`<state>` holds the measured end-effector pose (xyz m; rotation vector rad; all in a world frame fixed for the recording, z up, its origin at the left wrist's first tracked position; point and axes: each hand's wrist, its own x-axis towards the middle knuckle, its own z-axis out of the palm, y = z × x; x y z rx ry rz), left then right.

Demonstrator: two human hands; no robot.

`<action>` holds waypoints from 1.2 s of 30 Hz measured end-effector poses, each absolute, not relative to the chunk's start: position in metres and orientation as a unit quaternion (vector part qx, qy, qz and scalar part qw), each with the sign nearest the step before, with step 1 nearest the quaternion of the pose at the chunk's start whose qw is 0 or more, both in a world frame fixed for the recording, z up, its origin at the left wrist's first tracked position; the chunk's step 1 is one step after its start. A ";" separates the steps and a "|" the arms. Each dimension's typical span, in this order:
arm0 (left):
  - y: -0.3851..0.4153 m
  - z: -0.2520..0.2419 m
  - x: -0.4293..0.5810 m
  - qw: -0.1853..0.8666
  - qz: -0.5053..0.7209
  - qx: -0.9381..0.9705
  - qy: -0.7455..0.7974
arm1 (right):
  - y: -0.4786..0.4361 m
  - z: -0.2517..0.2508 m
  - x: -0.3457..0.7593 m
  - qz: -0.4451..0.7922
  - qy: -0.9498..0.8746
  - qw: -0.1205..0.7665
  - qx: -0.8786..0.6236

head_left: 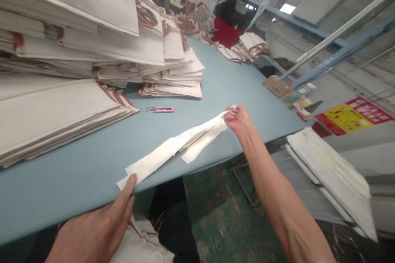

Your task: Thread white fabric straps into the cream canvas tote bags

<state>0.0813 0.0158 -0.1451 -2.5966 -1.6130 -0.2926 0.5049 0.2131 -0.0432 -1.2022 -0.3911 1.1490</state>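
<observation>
White paper-like strips [168, 148] stretch diagonally across the blue-grey tabletop, partly overlapping, with one shorter end hanging apart on the near side. My right hand [237, 118] has its fingers closed in a pinch on their far end, just above the table. At the near end, close to the table's front edge, my left hand [101, 224] holds the strips with a fingertip on top; its lower fingers are partly hidden. Pink-handled thread snips [160, 109] lie beyond the strips. Folded cream fabric pieces with brown edging [61, 111] are stacked to the left.
Taller piles of cream fabric pieces [114, 45] with brown straps fill the back left. Further back are another fabric bundle [247, 47] and a red container [226, 31]. A cardboard box [277, 86] stands at the right edge. More cream fabric [145, 242] lies below the table edge.
</observation>
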 end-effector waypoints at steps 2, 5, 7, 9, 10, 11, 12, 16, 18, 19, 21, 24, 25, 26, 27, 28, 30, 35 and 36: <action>0.016 -0.146 0.080 0.034 -0.105 -0.854 -0.509 | 0.222 -0.045 0.511 0.499 -0.167 0.654 -0.544; 0.017 -0.146 0.079 0.036 -0.112 -0.859 -0.497 | 0.231 -0.038 0.519 0.478 -0.161 0.659 -0.557; 0.017 -0.144 0.080 0.031 -0.107 -0.855 -0.506 | 0.233 -0.026 0.527 0.457 -0.160 0.670 -0.563; 0.017 -0.142 0.081 0.026 -0.103 -0.853 -0.511 | 0.229 -0.010 0.535 0.431 -0.162 0.684 -0.566; 0.017 -0.141 0.082 0.020 -0.102 -0.855 -0.508 | 0.225 -0.002 0.538 0.419 -0.165 0.691 -0.566; 0.017 -0.141 0.082 0.013 -0.102 -0.857 -0.505 | 0.220 0.007 0.540 0.407 -0.170 0.697 -0.565; 0.017 -0.141 0.082 0.004 -0.106 -0.856 -0.507 | 0.213 0.015 0.540 0.398 -0.177 0.702 -0.563; 0.018 -0.149 0.079 -0.065 -0.138 -0.818 -0.555 | 0.178 0.036 0.518 0.400 -0.216 0.695 -0.557; 0.015 -0.152 0.077 -0.117 -0.183 -0.799 -0.561 | 0.157 0.039 0.493 0.420 -0.240 0.675 -0.557; 0.013 -0.152 0.077 -0.143 -0.206 -0.786 -0.564 | 0.146 0.039 0.477 0.434 -0.253 0.662 -0.556; 0.007 -0.146 0.076 -0.187 -0.248 -0.751 -0.583 | 0.123 0.037 0.441 0.463 -0.275 0.635 -0.553; -0.003 -0.127 0.081 -0.281 -0.293 -0.695 -0.594 | 0.090 0.036 0.383 0.544 -0.341 0.567 -0.515; -0.006 -0.120 0.085 -0.333 -0.304 -0.685 -0.572 | 0.081 0.037 0.364 0.559 -0.367 0.553 -0.498; -0.009 -0.113 0.091 -0.391 -0.308 -0.681 -0.538 | 0.074 0.038 0.346 0.562 -0.389 0.550 -0.480; -0.012 -0.108 0.097 -0.445 -0.297 -0.682 -0.499 | 0.068 0.039 0.328 0.566 -0.403 0.552 -0.462; -0.015 -0.104 0.105 -0.492 -0.270 -0.684 -0.466 | 0.063 0.041 0.312 0.571 -0.413 0.554 -0.442; -0.020 -0.100 0.121 -0.560 -0.218 -0.658 -0.453 | 0.056 0.045 0.283 0.578 -0.427 0.557 -0.416; -0.022 -0.095 0.142 -0.742 -0.183 -0.523 -0.378 | 0.030 0.046 0.248 0.584 -0.435 0.543 -0.418; -0.020 -0.093 0.140 -0.777 -0.192 -0.478 -0.363 | 0.022 0.042 0.247 0.587 -0.434 0.538 -0.423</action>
